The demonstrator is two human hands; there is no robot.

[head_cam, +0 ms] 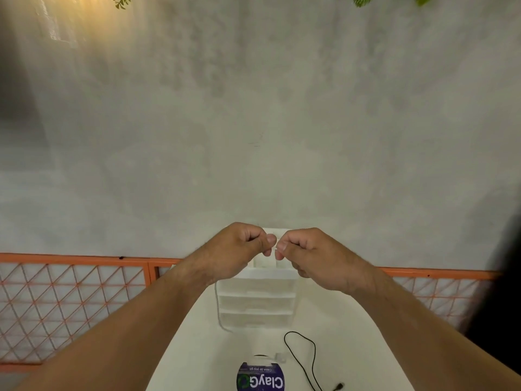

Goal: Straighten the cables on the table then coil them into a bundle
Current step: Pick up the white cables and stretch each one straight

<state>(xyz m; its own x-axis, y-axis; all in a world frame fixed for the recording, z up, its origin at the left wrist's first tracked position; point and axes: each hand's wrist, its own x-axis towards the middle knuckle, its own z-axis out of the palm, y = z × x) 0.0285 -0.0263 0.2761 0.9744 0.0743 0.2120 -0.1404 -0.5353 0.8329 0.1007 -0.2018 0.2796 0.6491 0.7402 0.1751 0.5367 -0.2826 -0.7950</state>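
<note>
a white desk (194,351) carries a small white drawer unit (256,303), which stands at the desk's far end. behind the drawer unit runs a low orange fence (70,300) with diagonal lattice panels, and beyond that rises a mottled grey concrete wall (253,122), with warm light at its upper left and green leaves (121,1) along the top edge. both hands are raised together just above the drawer unit, almost touching: the left hand (239,249) and right hand (313,256) have their fingers curled, thumb and forefinger tips pinching what looks like a short white stretch, hard to make out against the white unit. a white cable (216,303) runs down the drawer unit's left side and curves onto the desk at its front corner. a black cable (300,354) lies in a loose loop on the desk in front of the drawer unit, toward its right. a blue-labelled container (260,378) sits nearer the person, in front of the unit.
</note>
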